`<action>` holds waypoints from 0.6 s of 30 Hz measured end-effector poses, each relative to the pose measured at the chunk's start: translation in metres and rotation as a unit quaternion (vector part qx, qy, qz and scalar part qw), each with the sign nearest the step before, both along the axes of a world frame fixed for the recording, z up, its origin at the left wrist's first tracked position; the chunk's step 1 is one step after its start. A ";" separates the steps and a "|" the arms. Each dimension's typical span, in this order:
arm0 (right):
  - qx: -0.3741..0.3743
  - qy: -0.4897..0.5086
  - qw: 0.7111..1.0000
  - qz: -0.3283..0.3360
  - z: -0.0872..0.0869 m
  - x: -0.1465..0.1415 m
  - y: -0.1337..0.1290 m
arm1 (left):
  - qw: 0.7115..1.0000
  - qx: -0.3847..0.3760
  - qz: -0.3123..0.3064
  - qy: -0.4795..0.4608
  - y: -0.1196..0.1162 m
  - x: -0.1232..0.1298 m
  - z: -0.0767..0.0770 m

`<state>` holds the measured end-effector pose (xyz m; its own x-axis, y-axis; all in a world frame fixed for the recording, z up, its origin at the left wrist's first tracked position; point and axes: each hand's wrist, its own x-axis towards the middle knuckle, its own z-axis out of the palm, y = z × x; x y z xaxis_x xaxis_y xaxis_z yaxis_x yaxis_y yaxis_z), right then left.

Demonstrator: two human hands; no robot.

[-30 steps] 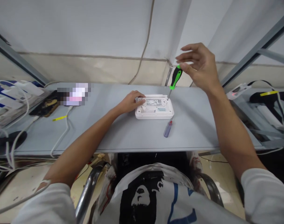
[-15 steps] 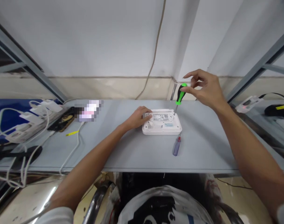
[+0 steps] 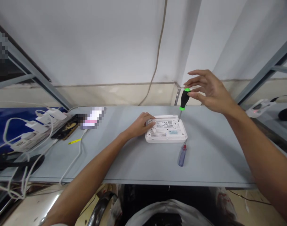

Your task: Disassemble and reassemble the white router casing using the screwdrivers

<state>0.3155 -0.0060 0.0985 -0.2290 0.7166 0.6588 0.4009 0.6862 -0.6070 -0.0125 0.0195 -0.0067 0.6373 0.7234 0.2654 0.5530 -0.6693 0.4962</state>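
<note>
A white plastic router [image 3: 168,136] lies upside down on the table, its label side up. My left hand [image 3: 140,126] rests over its left end, fingers curled onto it. A black-and-green screwdriver [image 3: 184,99] stands nearly upright, its shaft tip down in a recess near the router's far edge. My right hand [image 3: 210,91] hovers at the handle with fingers spread, so close that I cannot tell whether they touch it. A small screwdriver [image 3: 182,156] with a translucent blue handle lies just in front of the router.
The grey table [image 3: 211,157] meets a white wall at the back, with a loose cable running down it. At left lie a power strip [image 3: 32,135] with white plugs and cables, a dark phone [image 3: 67,130], a pixelated object [image 3: 92,118] and a yellow tag [image 3: 74,141].
The whole scene sits lower in the frame as my view tilted up. My right hand's fingers have spread wider around the screwdriver handle. The router and left hand stay together.
</note>
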 end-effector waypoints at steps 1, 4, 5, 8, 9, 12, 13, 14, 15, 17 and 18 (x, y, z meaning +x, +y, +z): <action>-0.016 0.001 1.000 0.018 -0.001 0.001 0.000 | 1.000 -0.002 -0.001 0.001 -0.001 0.000 0.001; -0.008 0.004 1.000 -0.018 -0.007 0.000 0.003 | 1.000 -0.011 -0.004 -0.007 -0.003 0.000 0.004; 0.011 0.000 0.999 -0.048 -0.009 0.000 0.003 | 1.000 -0.016 -0.008 -0.010 -0.004 0.000 0.005; 0.036 -0.025 0.997 -0.060 -0.012 -0.002 0.004 | 0.999 -0.033 -0.023 -0.017 -0.005 -0.001 0.011; 0.017 -0.034 0.999 -0.028 -0.012 -0.002 0.004 | 0.999 -0.039 -0.029 -0.020 -0.004 -0.002 0.013; -0.044 -0.050 0.997 0.031 -0.010 -0.005 0.002 | 0.996 -0.066 -0.057 -0.008 -0.003 -0.007 0.019; -0.043 -0.052 0.998 0.017 -0.010 -0.007 0.002 | 0.994 -0.079 -0.070 0.003 -0.002 -0.009 0.020; -0.030 -0.054 0.998 -0.007 -0.009 -0.008 0.001 | 0.992 -0.090 -0.082 0.016 -0.002 -0.010 0.020; -0.011 -0.058 0.998 -0.031 -0.008 -0.009 0.001 | 0.991 -0.099 -0.090 0.026 -0.001 -0.011 0.020; 0.017 -0.076 0.995 -0.056 -0.005 -0.010 0.000 | 0.989 -0.106 -0.093 0.040 -0.001 -0.012 0.018; 0.018 -0.087 0.995 -0.050 -0.004 -0.008 -0.001 | 0.989 -0.106 -0.090 0.044 -0.001 -0.012 0.018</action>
